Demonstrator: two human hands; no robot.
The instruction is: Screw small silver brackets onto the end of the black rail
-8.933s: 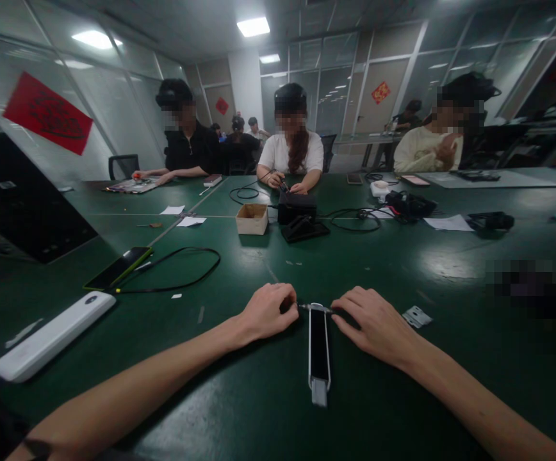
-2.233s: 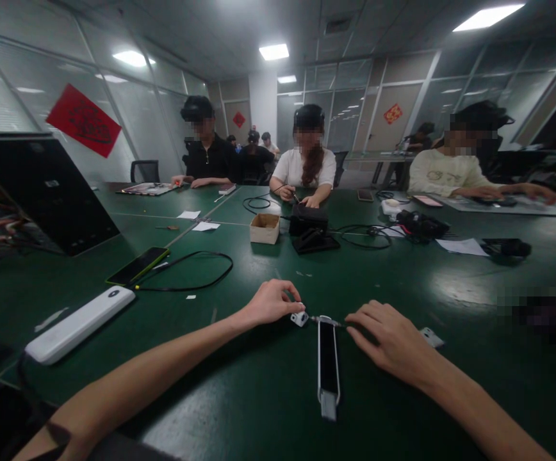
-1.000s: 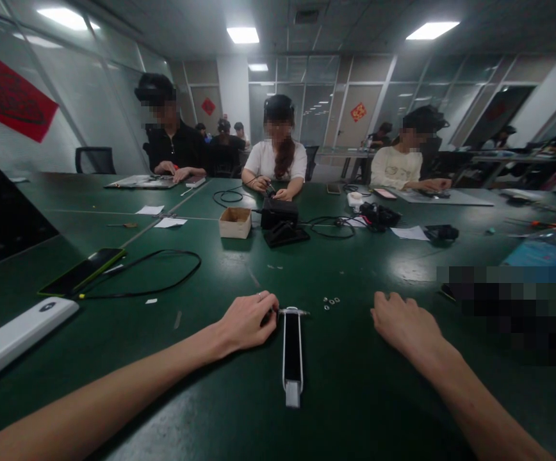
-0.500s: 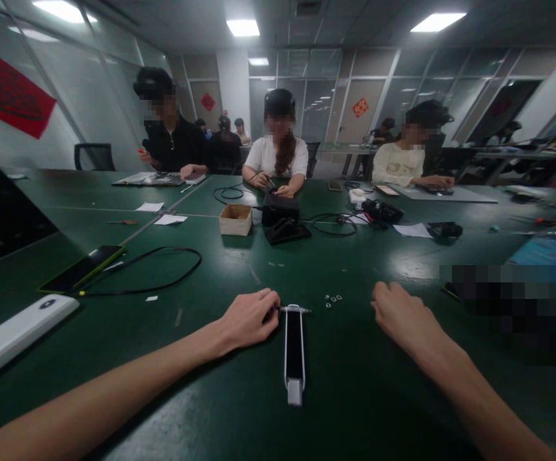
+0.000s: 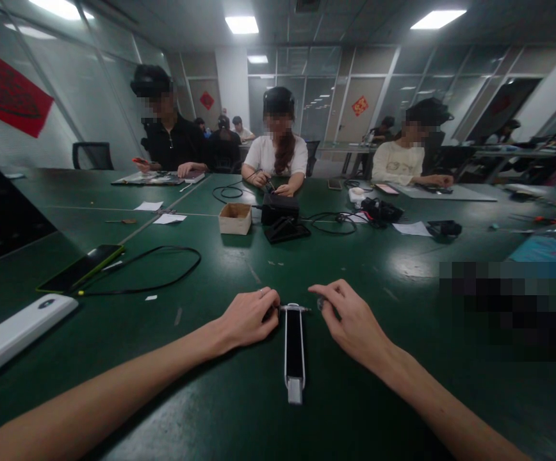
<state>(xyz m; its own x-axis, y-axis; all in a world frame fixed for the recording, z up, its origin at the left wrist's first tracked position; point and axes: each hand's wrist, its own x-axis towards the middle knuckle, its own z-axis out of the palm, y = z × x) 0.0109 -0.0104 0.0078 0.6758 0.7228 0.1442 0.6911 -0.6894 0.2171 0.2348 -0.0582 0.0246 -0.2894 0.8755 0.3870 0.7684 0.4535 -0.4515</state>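
Observation:
Lying on the green table [image 5: 239, 410] is a long narrow strap-like piece [image 5: 294, 352] with a white edge, a black middle and a silver block at its near end. A thin metal rod [image 5: 303, 309] crosses its far end. My left hand [image 5: 253, 315] is closed at the rod's left end, its fingertips hiding what they grip there. Close to the rod's right tip, my right hand [image 5: 350, 317] has its index finger stretched out and its thumb apart. Small shiny metal rings [image 5: 320, 302] show between those fingertips, partly covered by them.
On the left are a phone [image 5: 83, 266], a black cable [image 5: 182, 282] and a white oblong device [image 5: 23, 333]. A small box [image 5: 234, 219] and a black case [image 5: 279, 209] stand farther back. Several people sit across the table; one person [image 5: 275, 157] works opposite.
My right hand has moved left and extended its fingers over the small metal rings, which lay in plain view before. My left hand and the strap-like piece have stayed put.

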